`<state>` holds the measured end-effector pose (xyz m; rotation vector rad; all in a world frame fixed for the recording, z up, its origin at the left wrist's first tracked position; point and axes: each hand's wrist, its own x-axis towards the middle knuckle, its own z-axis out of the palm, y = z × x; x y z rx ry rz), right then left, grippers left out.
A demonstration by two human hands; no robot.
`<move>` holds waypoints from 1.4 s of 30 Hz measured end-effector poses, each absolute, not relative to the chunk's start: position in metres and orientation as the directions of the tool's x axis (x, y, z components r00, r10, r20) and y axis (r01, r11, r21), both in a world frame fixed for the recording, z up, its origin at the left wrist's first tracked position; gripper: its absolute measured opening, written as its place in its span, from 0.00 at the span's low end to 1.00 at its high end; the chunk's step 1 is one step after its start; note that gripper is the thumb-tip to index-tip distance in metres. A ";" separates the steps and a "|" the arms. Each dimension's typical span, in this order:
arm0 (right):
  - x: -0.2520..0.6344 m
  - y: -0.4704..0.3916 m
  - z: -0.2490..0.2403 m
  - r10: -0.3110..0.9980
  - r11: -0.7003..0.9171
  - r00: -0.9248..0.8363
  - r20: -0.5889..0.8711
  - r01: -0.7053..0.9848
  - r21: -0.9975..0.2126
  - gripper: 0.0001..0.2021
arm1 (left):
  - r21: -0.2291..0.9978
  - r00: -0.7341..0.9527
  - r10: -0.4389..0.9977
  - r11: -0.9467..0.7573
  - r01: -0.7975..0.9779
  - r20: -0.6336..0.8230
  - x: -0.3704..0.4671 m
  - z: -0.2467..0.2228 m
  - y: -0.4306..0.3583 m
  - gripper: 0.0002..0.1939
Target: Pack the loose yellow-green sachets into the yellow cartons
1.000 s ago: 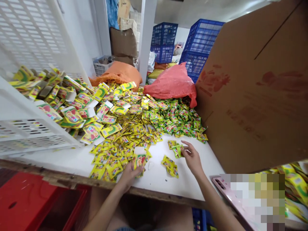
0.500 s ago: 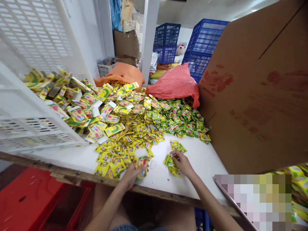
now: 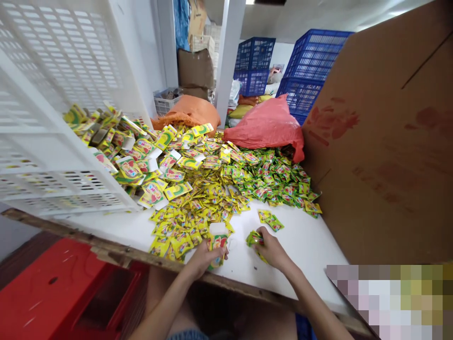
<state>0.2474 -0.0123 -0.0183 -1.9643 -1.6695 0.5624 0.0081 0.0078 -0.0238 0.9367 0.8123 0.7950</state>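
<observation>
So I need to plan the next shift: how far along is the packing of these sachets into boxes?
Early, by the look of it. No filled box shows. In hand: the left hand holds one small open box at the table edge, and the right hand has a grip on a few sachets beside it. Left: the big sachet heap and the pile of flat boxes.

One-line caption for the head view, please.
Left hand holds a small open carton while right hand grips green sachets beside a sachet heap on a white table.
</observation>
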 end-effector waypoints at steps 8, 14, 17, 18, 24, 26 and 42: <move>0.169 -0.005 0.030 0.973 0.221 0.000 0.230 0.289 -0.932 0.12 | 0.924 0.567 0.793 0.358 -0.136 -0.223 0.011 -0.024 0.007 0.16; 0.158 0.002 0.018 0.933 0.325 -0.071 0.353 0.584 -0.743 0.07 | 0.933 0.579 0.797 0.320 -0.163 -0.172 0.009 -0.033 0.007 0.17; 0.168 0.000 0.025 0.938 0.332 -0.154 0.311 0.662 -0.672 0.05 | 0.946 0.584 0.800 0.283 -0.159 -0.141 0.009 -0.035 0.006 0.18; 0.170 0.000 0.029 0.937 0.342 -0.198 0.286 0.673 -0.656 0.04 | 0.948 0.591 0.794 0.281 -0.151 -0.142 0.009 -0.035 0.006 0.17; 0.164 0.001 0.046 0.923 0.371 -0.342 0.176 0.676 -0.636 0.04 | 0.939 0.621 0.763 0.320 -0.122 -0.179 0.009 -0.028 0.006 0.17; 0.159 0.001 0.043 0.931 0.355 -0.314 0.187 0.657 -0.665 0.04 | 0.929 0.630 0.755 0.342 -0.140 -0.182 0.008 -0.025 0.006 0.16; 0.151 -0.004 0.032 0.946 0.294 -0.127 0.297 0.720 -0.628 0.06 | 0.964 0.658 0.746 0.237 -0.121 -0.101 0.005 -0.021 0.008 0.16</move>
